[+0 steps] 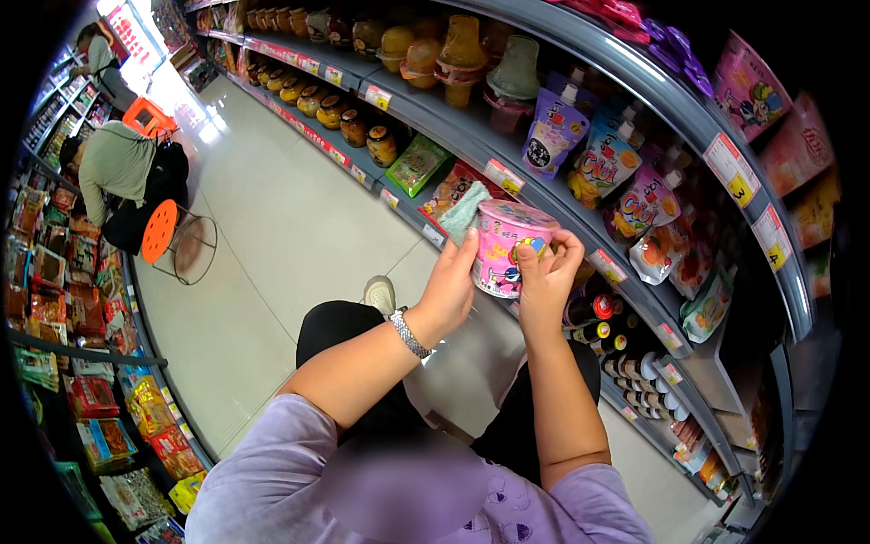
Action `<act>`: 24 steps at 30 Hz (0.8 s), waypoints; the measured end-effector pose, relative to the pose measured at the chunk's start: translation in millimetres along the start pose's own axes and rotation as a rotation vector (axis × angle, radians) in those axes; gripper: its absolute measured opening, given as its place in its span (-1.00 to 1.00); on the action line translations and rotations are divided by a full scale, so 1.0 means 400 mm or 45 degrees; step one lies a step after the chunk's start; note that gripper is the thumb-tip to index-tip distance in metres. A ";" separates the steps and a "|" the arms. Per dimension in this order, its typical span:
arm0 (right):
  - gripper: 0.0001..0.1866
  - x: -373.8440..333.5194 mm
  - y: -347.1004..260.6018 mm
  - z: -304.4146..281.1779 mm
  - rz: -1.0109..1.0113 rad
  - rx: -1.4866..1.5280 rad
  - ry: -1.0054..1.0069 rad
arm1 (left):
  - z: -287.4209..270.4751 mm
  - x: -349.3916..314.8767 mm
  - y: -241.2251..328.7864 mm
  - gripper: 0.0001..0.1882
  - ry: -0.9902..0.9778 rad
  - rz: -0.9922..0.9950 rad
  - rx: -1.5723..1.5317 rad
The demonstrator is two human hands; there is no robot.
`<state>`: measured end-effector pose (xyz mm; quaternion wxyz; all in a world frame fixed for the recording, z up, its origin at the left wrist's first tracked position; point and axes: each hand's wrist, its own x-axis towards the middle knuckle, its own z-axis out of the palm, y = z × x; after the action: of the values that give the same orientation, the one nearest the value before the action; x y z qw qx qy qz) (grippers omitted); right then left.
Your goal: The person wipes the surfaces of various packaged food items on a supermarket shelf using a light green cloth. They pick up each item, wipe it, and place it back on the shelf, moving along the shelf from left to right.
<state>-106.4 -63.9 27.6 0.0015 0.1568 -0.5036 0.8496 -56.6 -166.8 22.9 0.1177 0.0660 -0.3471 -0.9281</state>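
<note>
While left hand (449, 288) and right hand (546, 283) are holding pink tub (496, 254) between them, just right of frame centre, I am judging it light, stiff-walled, smooth enough to slip, dentable; am favouring side walls below rim.

a grocery shop, stocked shelves (440, 136), price tags (732, 170) along edges, jars (328, 112) in rows, bright packets (152, 405)
</note>
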 end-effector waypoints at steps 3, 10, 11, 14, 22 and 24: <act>-0.29 -0.010 0.011 0.007 -0.018 -0.195 -0.035 | -0.002 0.002 -0.021 -0.56 0.015 0.079 0.007; -0.07 -0.027 0.001 -0.017 -0.080 -0.744 -0.124 | 0.004 -0.038 -0.034 -0.54 -0.048 0.359 0.550; -0.10 -0.026 -0.016 -0.017 0.021 -0.590 -0.135 | 0.003 -0.039 -0.033 -0.53 -0.054 0.405 0.631; -0.27 -0.030 -0.057 -0.011 0.256 -0.129 -0.134 | -0.002 -0.034 -0.032 -0.53 -0.127 0.094 0.234; -0.27 -0.027 -0.035 -0.046 0.244 0.090 -0.043 | 0.011 -0.035 -0.018 -0.53 -0.095 -0.154 0.192; -0.23 -0.027 -0.032 -0.050 0.201 0.084 -0.051 | 0.008 -0.033 -0.016 -0.54 -0.113 -0.221 0.158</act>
<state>-99.5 -38.8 26.8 -0.0809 0.1336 -0.4859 0.8599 -45.6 -156.6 21.4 0.0171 0.0617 -0.4018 -0.9135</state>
